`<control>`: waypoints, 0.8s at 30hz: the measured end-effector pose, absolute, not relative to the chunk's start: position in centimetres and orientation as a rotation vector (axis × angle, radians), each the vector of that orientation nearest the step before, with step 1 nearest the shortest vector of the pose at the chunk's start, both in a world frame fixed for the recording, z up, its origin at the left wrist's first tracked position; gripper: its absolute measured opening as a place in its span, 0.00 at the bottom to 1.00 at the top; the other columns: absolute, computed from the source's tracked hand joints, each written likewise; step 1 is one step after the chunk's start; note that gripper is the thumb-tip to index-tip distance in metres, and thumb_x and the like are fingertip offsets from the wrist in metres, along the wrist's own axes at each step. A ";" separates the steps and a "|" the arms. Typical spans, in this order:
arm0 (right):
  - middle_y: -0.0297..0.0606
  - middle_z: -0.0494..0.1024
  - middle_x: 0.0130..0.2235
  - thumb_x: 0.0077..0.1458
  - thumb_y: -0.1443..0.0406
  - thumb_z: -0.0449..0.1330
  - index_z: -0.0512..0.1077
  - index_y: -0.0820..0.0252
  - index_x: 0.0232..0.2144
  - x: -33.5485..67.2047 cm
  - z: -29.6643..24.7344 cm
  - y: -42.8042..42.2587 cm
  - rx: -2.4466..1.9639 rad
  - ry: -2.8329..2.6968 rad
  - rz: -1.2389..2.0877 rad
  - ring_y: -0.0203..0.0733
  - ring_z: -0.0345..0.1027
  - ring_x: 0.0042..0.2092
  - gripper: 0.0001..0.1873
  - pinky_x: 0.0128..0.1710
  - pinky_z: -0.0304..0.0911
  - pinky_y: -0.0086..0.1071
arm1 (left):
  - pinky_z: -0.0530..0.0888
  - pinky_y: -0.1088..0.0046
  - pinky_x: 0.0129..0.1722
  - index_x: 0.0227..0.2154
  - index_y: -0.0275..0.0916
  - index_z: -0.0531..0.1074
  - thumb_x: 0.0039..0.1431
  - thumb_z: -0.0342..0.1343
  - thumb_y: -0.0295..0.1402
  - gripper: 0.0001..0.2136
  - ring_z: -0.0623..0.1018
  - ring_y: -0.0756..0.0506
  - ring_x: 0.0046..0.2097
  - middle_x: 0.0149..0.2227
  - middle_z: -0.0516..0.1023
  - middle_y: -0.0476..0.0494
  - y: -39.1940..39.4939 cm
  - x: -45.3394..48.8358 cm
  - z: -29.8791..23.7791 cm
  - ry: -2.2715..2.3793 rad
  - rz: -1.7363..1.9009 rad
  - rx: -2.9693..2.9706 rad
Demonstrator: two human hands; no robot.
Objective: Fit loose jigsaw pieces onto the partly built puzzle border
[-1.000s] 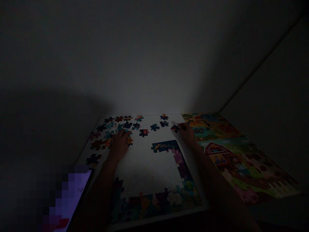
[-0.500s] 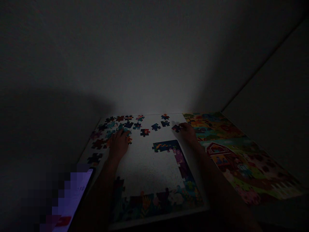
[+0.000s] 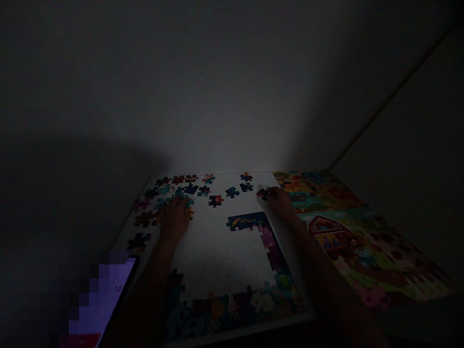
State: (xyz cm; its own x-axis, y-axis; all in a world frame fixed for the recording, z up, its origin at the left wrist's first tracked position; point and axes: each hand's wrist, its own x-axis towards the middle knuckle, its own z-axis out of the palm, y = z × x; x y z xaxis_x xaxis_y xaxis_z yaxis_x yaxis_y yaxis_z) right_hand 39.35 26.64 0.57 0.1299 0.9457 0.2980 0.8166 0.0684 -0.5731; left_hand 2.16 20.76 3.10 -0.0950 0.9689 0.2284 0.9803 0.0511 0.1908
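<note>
In dim light, my right hand (image 3: 281,203) pinches a dark jigsaw puzzle piece (image 3: 261,195) near the far edge of the white table. My left hand (image 3: 174,216) lies over the loose puzzle pieces (image 3: 143,218) at the far left, fingers spread and pointing away from me; some pieces are partly hidden beneath them. Between the hands, several separate pieces are scattered, one with a red figure (image 3: 216,200). Nearer to me lies a partly joined puzzle border (image 3: 270,246) with a purple creature, running along the right side, the near side and parts of the other two.
To the right are two finished pictures, an animal scene (image 3: 319,191) and a farm scene with a red barn (image 3: 333,241). A lit phone (image 3: 112,295) stands at the near left. A pale wall (image 3: 224,121) rises behind the table.
The view has shifted slightly. My right hand still has the puzzle piece in its fingertips, and my left hand remains over the loose pieces with little movement.
</note>
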 end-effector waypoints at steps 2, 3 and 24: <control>0.45 0.81 0.40 0.53 0.63 0.58 0.76 0.59 0.43 39.3 0.6 26.6 -1.771 -1.725 0.239 0.47 0.74 0.43 0.15 0.44 0.66 0.37 | 0.61 0.48 0.62 0.55 0.41 0.70 0.60 0.47 0.25 0.21 0.66 0.34 0.63 0.62 0.67 0.35 20.8 2.1 3.0 -2.247 -0.488 -2.094; 0.45 0.81 0.40 0.53 0.63 0.58 0.76 0.59 0.43 39.2 0.7 26.5 -1.770 -1.738 0.229 0.47 0.74 0.43 0.16 0.44 0.66 0.36 | 0.61 0.48 0.62 0.56 0.42 0.69 0.59 0.48 0.25 0.22 0.67 0.34 0.63 0.62 0.67 0.35 20.9 2.0 3.0 -2.246 -0.495 -2.093; 0.41 0.80 0.47 0.51 0.64 0.58 0.76 0.54 0.45 38.6 1.3 25.7 -1.536 -1.803 0.471 0.49 0.73 0.47 0.18 0.49 0.66 0.41 | 0.63 0.52 0.60 0.55 0.38 0.69 0.65 0.45 0.32 0.18 0.70 0.36 0.60 0.58 0.71 0.33 20.9 2.3 3.1 -2.195 -0.511 -2.057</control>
State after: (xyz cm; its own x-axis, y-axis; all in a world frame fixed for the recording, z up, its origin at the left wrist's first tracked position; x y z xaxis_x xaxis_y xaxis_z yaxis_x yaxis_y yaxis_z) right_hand 38.60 25.65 1.34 -0.0404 0.9593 0.2795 0.7002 0.2267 -0.6770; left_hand 2.28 20.89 3.14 -0.0889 0.9527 0.2906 0.9831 0.0370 0.1794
